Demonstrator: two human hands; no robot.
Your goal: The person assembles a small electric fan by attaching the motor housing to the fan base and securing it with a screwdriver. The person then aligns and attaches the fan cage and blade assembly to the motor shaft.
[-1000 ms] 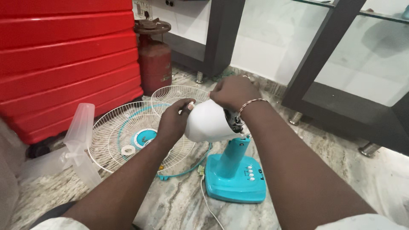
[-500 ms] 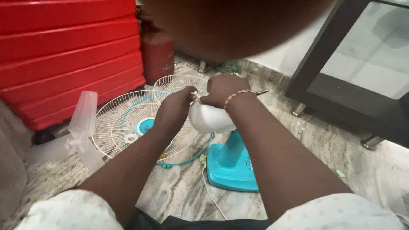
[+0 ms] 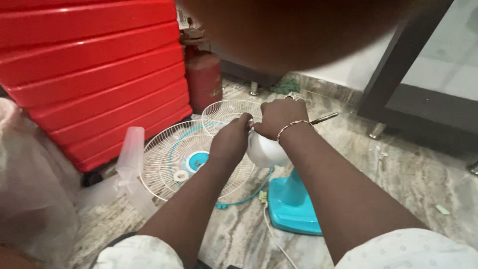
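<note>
Marble floor carried the turquoise fan base (image 3: 294, 206) while your left hand (image 3: 230, 142) and right hand (image 3: 279, 117) both gripped the white motor housing (image 3: 266, 152) atop it, seemingly refitting the cover, which likely needed careful alignment next.

Smooth glossy white plastic motor housing (image 3: 266, 149) sits on a shiny turquoise plastic fan base (image 3: 294, 206). Left of the base lie a thin white coated-wire metal grille (image 3: 169, 159) and clear frosted plastic fan blades (image 3: 130, 164). Base stands on polished veined marble floor (image 3: 398, 169); behind the grille, ribbed glossy red plastic suitcase (image 3: 89, 74).
</note>
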